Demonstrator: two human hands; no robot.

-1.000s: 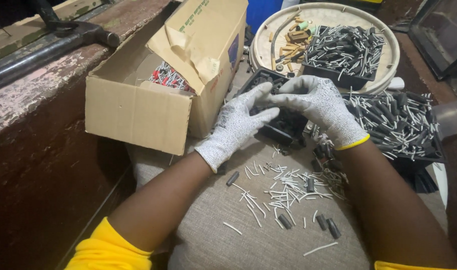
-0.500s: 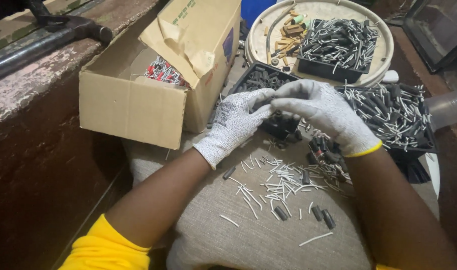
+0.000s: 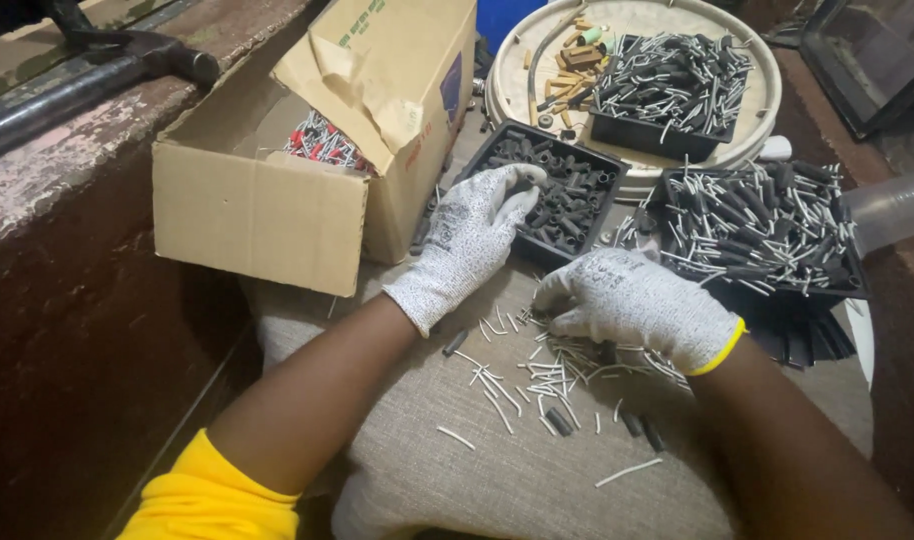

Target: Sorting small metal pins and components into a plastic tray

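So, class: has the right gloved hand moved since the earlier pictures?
Yes. The right hand has dropped away from the black tray of dark tubes and the left hand, down onto the loose white pins on the cloth.

- Left hand (image 3: 469,245): glove white, grey-speckled.
- Right hand (image 3: 637,305): same speckled glove, yellow cuff edge.
- Sleeve (image 3: 212,495): bright yellow.
- Small tray (image 3: 557,195): black, dark grey tubes inside.
- Loose pins (image 3: 537,365): white on beige cloth (image 3: 517,470).
- Cardboard box (image 3: 267,215): tan; red-tipped pieces inside.
- Round tray (image 3: 767,75): cream.
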